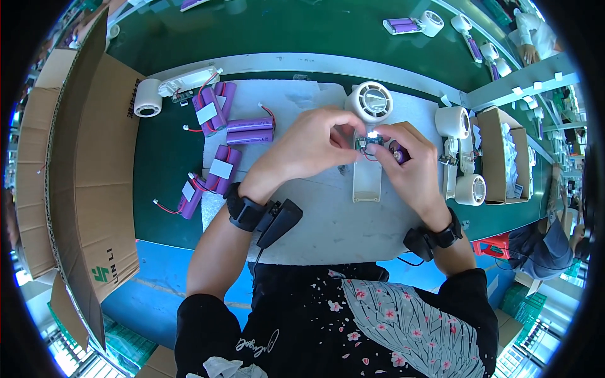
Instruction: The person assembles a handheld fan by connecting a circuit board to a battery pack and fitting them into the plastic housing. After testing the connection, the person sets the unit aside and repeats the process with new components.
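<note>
A white handheld fan lies in front of me, its round head (pixel 372 102) away from me and its open handle shell (pixel 367 183) toward me. Over the joint between them, my left hand (pixel 318 143) and my right hand (pixel 411 157) pinch a small green circuit board (pixel 369 142) from both sides. A bright white light shines on the board. Tucked under my right hand's fingers is a purple battery pack (pixel 398 152), mostly hidden by them. Thin red wire shows just below the board.
Several purple battery packs (pixel 250 131) with red wires lie left on the grey mat (pixel 296 220). Another fan head (pixel 148 98) sits beyond them. A tall cardboard box (pixel 104 183) stands far left. More fan parts (pixel 452 122) and a small carton (pixel 501 120) are at right.
</note>
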Demonstrator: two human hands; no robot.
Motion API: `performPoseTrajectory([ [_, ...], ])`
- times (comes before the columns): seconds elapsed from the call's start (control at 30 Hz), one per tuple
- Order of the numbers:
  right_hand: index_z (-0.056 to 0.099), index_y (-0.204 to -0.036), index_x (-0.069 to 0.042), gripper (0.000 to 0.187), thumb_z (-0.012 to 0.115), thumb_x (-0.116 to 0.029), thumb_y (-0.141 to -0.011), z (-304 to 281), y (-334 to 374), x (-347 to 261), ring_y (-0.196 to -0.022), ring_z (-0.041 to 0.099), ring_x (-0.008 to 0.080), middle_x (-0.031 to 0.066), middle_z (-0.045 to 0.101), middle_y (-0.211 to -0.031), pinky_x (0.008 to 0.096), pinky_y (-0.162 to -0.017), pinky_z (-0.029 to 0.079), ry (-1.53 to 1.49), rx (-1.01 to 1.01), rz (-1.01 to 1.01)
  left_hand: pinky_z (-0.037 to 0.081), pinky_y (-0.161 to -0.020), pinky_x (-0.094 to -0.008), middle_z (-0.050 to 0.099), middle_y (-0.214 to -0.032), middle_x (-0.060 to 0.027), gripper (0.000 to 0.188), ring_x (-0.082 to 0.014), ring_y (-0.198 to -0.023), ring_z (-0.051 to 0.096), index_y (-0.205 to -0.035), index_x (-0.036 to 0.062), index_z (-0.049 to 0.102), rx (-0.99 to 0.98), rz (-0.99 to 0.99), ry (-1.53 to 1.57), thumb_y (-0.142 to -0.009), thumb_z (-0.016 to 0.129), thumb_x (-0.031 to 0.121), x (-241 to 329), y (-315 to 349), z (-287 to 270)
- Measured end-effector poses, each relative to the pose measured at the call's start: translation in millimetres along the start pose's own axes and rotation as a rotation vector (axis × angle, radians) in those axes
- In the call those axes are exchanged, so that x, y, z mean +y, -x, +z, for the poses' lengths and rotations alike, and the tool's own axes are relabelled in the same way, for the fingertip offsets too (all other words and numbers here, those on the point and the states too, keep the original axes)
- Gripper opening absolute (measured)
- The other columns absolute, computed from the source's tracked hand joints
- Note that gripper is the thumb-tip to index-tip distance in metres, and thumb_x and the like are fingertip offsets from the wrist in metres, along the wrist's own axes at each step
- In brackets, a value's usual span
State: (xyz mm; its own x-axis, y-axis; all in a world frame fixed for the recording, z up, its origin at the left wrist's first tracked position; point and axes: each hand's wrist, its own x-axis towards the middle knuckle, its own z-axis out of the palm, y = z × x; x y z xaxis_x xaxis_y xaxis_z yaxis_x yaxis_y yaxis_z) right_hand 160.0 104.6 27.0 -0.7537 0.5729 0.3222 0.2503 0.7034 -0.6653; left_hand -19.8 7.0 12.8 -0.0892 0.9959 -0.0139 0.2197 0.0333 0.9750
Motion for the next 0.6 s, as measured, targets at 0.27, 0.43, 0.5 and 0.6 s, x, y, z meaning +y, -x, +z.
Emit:
performPoseTrajectory([
  [0.27, 0.064, -0.092, -0.001, 0.02, 0.074, -0.002, -0.075, -0.9, 2.3, -2.2, -0.066, 0.061, 0.0187, 0.0099, 0.064, -0.089, 0.0279, -0.061, 0.049, 0.046, -0.046, -0.014, 0.05, -0.065, -0.0265, 0.062, -0.084, -0.0071, 0.034, -0.012, -0.071, 0.062, -0.103, 0.0029, 0.053, 0.015, -0.023, -0.048, -0.075, 0.072, 0.005, 6.1, -0.4, 12.6],
  [0.43, 0.064, -0.093, -0.001, 0.02, 0.074, -0.002, -0.075, 0.5, 1.2, 1.7, -0.069, 0.063, 0.0207, 0.0106, 0.065, -0.09, 0.0288, -0.062, 0.051, 0.101, -0.004, -0.065, 0.05, -0.065, -0.0277, 0.061, -0.088, -0.006, 0.031, -0.0124, -0.071, 0.062, -0.098, 0.0035, 0.052, 0.021, -0.058, -0.056, -0.075, 0.072, 0.006, 5.9, -1.4, 14.9],
  [0.5, 0.065, -0.093, -0.001, 0.02, 0.074, -0.002, -0.075, 1.1, 1.9, 2.8, -0.069, 0.064, 0.0212, 0.0108, 0.065, -0.09, 0.029, -0.063, 0.051, 0.096, -0.007, -0.064, 0.05, -0.065, -0.0279, 0.06, -0.088, -0.005, 0.029, -0.012, -0.071, 0.061, -0.097, 0.0033, 0.052, 0.036, -0.043, -0.04, -0.076, 0.072, 0.005, 4.1, -2.1, 14.4],
  [0.6, 0.065, -0.093, -0.001, 0.02, 0.074, -0.002, -0.075, 2.1, 3.0, 3.5, -0.071, 0.064, 0.0221, 0.0112, 0.065, -0.09, 0.0295, -0.064, 0.052, 0.089, -0.007, -0.063, 0.05, -0.065, -0.0279, 0.06, -0.089, -0.0045, 0.029, -0.0118, -0.071, 0.061, -0.099, 0.0036, 0.052, 0.029, -0.035, -0.016, -0.076, 0.071, 0.004, 2.2, -0.2, 13.6],
])
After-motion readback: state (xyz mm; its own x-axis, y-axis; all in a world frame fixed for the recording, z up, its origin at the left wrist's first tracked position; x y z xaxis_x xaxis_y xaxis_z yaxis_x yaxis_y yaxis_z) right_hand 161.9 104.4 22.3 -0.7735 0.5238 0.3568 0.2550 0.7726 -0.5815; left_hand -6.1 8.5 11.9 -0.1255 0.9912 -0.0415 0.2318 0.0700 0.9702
